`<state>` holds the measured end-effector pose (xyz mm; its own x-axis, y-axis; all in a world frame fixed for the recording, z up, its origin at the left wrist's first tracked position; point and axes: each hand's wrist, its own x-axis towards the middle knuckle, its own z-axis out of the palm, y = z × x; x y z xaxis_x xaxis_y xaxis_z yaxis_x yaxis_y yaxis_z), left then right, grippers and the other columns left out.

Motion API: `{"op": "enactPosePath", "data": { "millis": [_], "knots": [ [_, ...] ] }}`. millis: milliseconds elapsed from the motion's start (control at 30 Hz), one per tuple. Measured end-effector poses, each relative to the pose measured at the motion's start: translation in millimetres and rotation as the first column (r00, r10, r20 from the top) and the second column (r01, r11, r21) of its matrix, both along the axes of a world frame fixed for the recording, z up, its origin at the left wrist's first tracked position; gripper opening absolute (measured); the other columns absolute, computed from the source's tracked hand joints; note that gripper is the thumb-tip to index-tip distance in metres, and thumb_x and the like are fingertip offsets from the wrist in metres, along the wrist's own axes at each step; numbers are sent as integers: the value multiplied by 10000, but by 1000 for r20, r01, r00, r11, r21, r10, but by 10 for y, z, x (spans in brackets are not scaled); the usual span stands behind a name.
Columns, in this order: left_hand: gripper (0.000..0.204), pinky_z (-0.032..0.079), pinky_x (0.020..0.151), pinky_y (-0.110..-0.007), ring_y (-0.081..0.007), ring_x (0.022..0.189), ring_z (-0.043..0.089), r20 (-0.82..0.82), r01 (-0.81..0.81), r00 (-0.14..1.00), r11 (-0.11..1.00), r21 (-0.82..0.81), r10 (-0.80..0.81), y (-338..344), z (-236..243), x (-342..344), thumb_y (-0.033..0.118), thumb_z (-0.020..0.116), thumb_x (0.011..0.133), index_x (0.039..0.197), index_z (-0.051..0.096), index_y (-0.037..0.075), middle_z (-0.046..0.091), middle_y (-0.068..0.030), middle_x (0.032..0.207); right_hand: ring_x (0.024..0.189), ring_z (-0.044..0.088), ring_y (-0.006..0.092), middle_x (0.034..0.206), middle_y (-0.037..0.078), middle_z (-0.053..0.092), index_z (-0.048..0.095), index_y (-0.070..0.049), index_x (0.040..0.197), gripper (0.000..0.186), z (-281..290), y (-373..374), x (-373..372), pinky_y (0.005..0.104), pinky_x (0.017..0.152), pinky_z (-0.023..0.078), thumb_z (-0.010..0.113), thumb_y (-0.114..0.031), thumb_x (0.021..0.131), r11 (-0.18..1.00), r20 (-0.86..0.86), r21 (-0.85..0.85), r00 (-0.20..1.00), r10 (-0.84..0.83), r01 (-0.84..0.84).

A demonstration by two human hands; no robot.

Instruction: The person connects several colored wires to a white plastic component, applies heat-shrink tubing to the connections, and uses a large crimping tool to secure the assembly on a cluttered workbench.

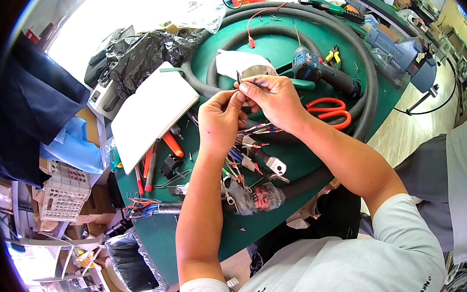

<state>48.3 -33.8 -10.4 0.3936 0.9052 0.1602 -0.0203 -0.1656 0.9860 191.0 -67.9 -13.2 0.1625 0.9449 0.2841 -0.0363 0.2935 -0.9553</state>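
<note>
Close together over the middle of the green table (pixel 155 229), my left hand (pixel 219 117) and my right hand (pixel 279 101) meet fingertip to fingertip. Both are closed in a pinch. A thin dark pointed piece (pixel 238 78) sticks up from between the fingertips; its kind is too small to tell, and fingers hide its lower part. Just below the hands fans a bundle of thin wires (pixel 259 128) with pale sleeves and red tips. A large metal cable lug (pixel 277 166) lies under them. Clear plastic film wraps the end of a thick black cable (pixel 262 197).
Thick black cable (pixel 369 75) coils around the table. Inside it lie a blue cordless drill (pixel 307 66) and yellow-handled pliers (pixel 334 57). Red-handled scissors (pixel 329 111) rest by my right forearm. An open notebook (pixel 154 111) and a black plastic bag (pixel 152 56) are at the left.
</note>
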Motion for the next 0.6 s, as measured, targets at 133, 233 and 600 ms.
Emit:
{"op": "enactPosePath", "data": {
  "millis": [133,233,600],
  "knots": [
    [231,474,561,-208,-73,631,581,168,-13,986,1000,14,11,24,-45,-24,194,603,943,975,650,-31,663,-55,807,594,529,28,722,3,648,694,3,903,229,24,8,-23,192,524,449,616,-210,930,993,11,70,995,-96,95],
    [212,497,592,-228,-103,676,622,231,82,970,996,-19,-75,-45,44,4,183,566,962,979,603,-25,659,-58,855,564,505,29,682,-8,614,691,2,885,249,19,30,76,195,494,424,619,-233,929,998,-85,65,996,-19,24],
    [159,493,677,-248,-95,719,572,78,102,991,992,79,-108,29,-74,-41,145,524,978,973,587,0,635,-42,882,600,539,53,758,26,622,646,12,1095,408,367,-88,439,199,562,479,496,-352,988,906,128,226,911,-393,359]
  ]
}}
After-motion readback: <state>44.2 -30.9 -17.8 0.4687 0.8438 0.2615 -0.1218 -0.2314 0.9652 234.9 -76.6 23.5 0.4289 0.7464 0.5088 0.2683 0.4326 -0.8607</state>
